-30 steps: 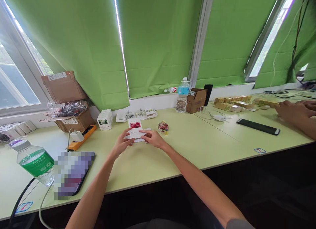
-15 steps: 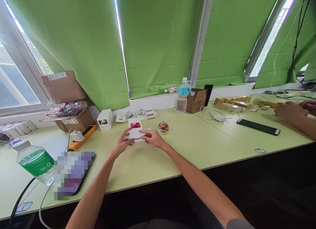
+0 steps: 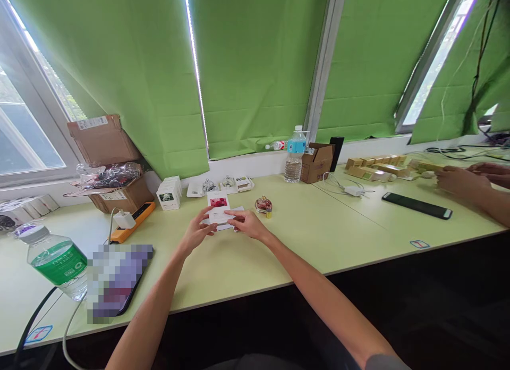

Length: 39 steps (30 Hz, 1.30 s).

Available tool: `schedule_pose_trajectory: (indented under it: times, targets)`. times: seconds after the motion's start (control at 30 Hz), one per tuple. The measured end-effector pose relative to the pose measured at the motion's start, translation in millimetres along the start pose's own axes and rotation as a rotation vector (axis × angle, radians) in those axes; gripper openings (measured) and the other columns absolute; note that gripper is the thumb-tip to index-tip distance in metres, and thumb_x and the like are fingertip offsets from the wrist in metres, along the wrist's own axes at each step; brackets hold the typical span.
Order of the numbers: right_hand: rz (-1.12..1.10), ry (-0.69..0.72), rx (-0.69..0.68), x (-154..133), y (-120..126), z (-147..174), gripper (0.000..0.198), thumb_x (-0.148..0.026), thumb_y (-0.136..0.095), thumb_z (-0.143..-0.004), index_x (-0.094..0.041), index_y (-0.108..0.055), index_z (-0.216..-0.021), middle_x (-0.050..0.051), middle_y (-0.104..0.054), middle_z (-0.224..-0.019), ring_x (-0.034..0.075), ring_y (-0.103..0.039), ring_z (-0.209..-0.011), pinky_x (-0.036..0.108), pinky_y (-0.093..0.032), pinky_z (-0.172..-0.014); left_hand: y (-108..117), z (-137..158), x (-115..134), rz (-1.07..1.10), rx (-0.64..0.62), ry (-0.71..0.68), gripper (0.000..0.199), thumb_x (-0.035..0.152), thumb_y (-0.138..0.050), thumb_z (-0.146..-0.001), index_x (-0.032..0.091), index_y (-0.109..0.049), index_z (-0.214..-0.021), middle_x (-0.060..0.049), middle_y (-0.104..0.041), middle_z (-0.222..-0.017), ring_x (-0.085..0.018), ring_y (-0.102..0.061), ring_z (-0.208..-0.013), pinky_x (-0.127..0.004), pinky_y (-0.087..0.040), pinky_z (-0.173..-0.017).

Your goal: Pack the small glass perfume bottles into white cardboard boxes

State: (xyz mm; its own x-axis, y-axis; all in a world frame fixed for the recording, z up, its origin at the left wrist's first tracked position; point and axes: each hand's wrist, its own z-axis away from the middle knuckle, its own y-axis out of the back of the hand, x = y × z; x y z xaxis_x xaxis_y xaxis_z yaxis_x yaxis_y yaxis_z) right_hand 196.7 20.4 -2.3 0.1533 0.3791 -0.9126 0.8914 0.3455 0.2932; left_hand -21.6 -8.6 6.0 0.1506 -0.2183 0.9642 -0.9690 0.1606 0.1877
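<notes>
Between my hands is a white printed carton (image 3: pixel 218 201) with a pink flower picture on its upper part and a barcode lower down; it looks flat or partly unfolded. My left hand (image 3: pixel 195 232) grips its left edge, fingers behind and thumb in front. On the right side, my right hand (image 3: pixel 249 224) pinches it, with the index finger lying across the front. White flaps stick out near the right fingers. Just right of the carton, a round glass bottle (image 3: pixel 263 204) with red contents rests on the table, a small gold cap (image 3: pixel 269 214) in front of it.
White boxes (image 3: pixel 169 193) and clear-packed items (image 3: pixel 208 186) line the back. To the left are a cardboard box (image 3: pixel 123 200), orange power strip (image 3: pixel 143 215), water bottle (image 3: pixel 59 263) and phone (image 3: pixel 119 285). Rightward lie a black phone (image 3: pixel 416 205), gold boxes (image 3: pixel 366 172) and another person's hands (image 3: pixel 462 184).
My hands and the carton stay almost still. At the far right, the other person's hands have shifted slightly left.
</notes>
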Motion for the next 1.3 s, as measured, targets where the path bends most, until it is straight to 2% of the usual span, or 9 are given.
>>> schedule_pose_trajectory:
  times: [0.3,0.53,0.83,1.1,1.3]
  targets:
    - [0.024,0.015,0.005,1.9,0.6,-1.2,0.052,-0.042,-0.063,-0.077,-0.020,-0.059,-0.124,0.000,-0.061,-0.068,0.010,-0.052,-0.057,0.023,-0.048,-0.057,0.1,0.6,0.5,-0.007,-0.012,-0.007,0.066,0.037,-0.067,-0.075,0.029,-0.039,-0.134,-0.012,-0.050,-0.128,-0.018,-0.067,-0.081,-0.034,-0.056,-0.072]
    - [0.015,0.009,0.003,1.6,0.2,-0.3,0.052,-0.042,-0.061,-0.078,-0.020,-0.059,-0.124,0.001,-0.063,-0.071,0.010,-0.052,-0.058,0.023,-0.049,-0.056,-0.1,0.9,1.1,-0.001,-0.011,-0.007,0.065,0.037,-0.067,-0.075,0.030,-0.040,-0.134,-0.011,-0.053,-0.125,-0.018,-0.067,-0.080,-0.035,-0.056,-0.072]
    - [0.051,0.036,-0.036,-0.6,1.8,0.4,0.050,-0.032,-0.060,-0.081,-0.023,-0.054,-0.129,0.002,-0.065,-0.080,0.010,-0.055,-0.059,0.024,-0.050,-0.060,0.1,1.6,6.9,0.007,0.016,0.030,0.066,0.038,-0.067,-0.075,0.028,-0.041,-0.134,-0.011,-0.055,-0.120,-0.019,-0.067,-0.081,-0.036,-0.056,-0.073]
    - [-0.075,-0.006,-0.070,-1.0,2.1,-0.5,0.052,-0.032,-0.061,-0.082,-0.022,-0.051,-0.131,0.005,-0.066,-0.086,0.012,-0.059,-0.068,0.025,-0.053,-0.062,-0.1,1.2,7.3,-0.002,0.018,0.036,0.065,0.037,-0.067,-0.074,0.028,-0.041,-0.133,-0.011,-0.054,-0.123,-0.018,-0.067,-0.081,-0.035,-0.056,-0.072]
    - [-0.065,0.001,-0.065,-1.5,2.4,-0.4,0.052,-0.032,-0.063,-0.080,-0.022,-0.053,-0.130,0.003,-0.066,-0.084,0.010,-0.056,-0.066,0.023,-0.051,-0.061,0.4,2.0,4.4,-0.023,-0.001,-0.004,0.066,0.040,-0.066,-0.075,0.028,-0.039,-0.135,-0.011,-0.056,-0.119,-0.018,-0.066,-0.082,-0.035,-0.056,-0.073]
